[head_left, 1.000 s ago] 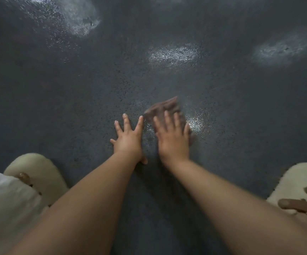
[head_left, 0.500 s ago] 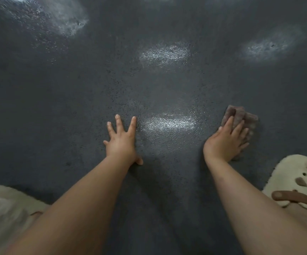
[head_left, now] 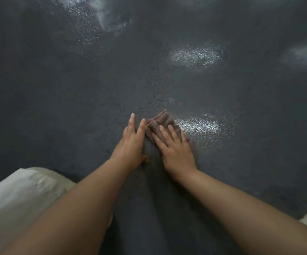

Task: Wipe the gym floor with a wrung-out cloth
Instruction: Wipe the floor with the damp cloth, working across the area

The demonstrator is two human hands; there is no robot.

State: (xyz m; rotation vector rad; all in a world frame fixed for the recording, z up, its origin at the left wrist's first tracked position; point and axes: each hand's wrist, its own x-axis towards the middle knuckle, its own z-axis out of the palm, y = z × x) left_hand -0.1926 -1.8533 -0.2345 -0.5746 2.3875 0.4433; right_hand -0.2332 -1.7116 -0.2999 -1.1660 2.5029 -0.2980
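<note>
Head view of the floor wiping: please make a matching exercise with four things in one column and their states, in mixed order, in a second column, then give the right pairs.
Things:
1. left hand
2. right hand
3. cloth
4. floor

States:
A. brownish, bunched, under a palm
B. dark, speckled, with shiny patches
C. flat on the bare floor, fingers straight
D. pressing down on the cloth

Pairs: 1-C, 2-D, 3-A, 4-B

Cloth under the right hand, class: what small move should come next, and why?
Probably slide the cloth rightward across the floor. The right hand presses it flat with straight fingers, right beside the left hand braced on the floor, so there is no room further left.
</note>
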